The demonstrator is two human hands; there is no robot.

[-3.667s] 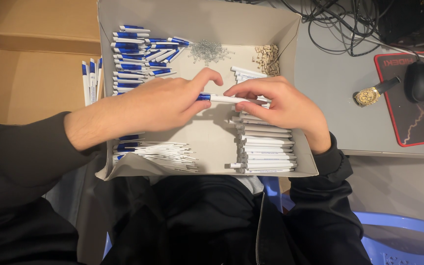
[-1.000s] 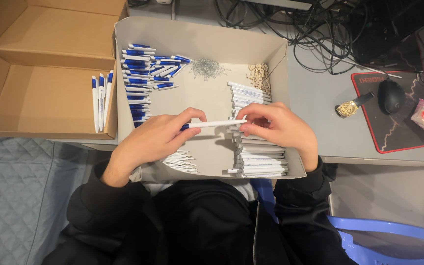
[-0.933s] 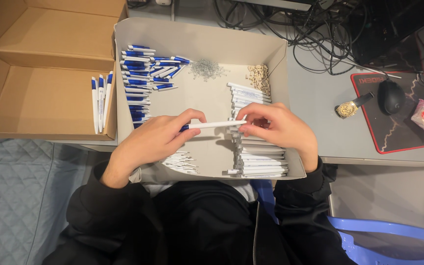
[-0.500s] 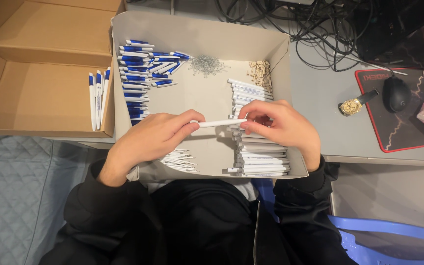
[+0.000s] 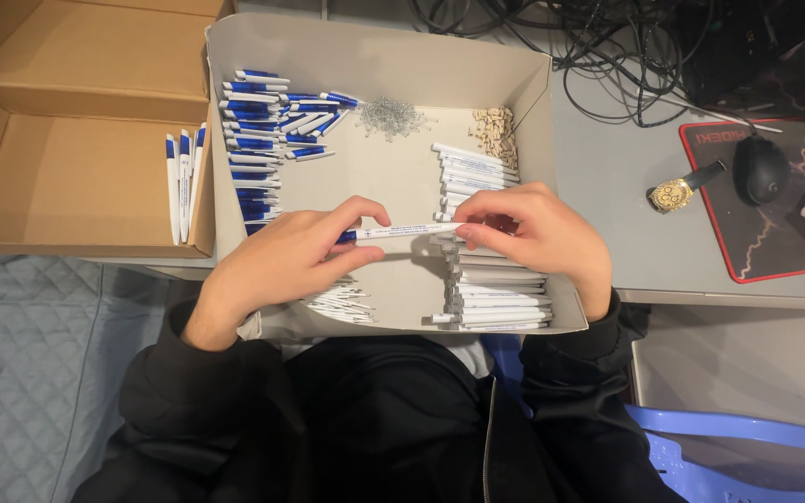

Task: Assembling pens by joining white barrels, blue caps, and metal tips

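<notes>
A grey tabletop point(image 5: 626, 186) carries two cardboard boxes. The larger open box point(image 5: 67, 177), out at nine o'clock, has a few finished pens point(image 5: 182, 182) leaning on its right wall. The shallow tray point(image 5: 384, 65) in the middle is sorted into heaps: blue pen halves point(image 5: 258, 140) at eleven o'clock, white barrels point(image 5: 491, 279) stacked from one down to five o'clock, thin refills point(image 5: 342, 303) near six, and at twelve o'clock a cluster of small springs point(image 5: 389, 115) beside a cluster of tiny tan pieces point(image 5: 496, 129). A mouse point(image 5: 759, 169) sits on a red-edged mat point(image 5: 775, 224) at three o'clock.

Above the tray's centre, one pen point(image 5: 402, 230) lies level between both hands. The left hand point(image 5: 286, 261) is curled around its blue end, thumb and forefinger pinched; the right hand point(image 5: 538, 233) pinches the white end with fingertips, other fingers loosely bent.

The pen looks light, stiff and smooth plastic, likely slippery, so a fingertip pinch near each end suits it. Its halves probably part under a twist, and a spring inside could jump loose.
</notes>
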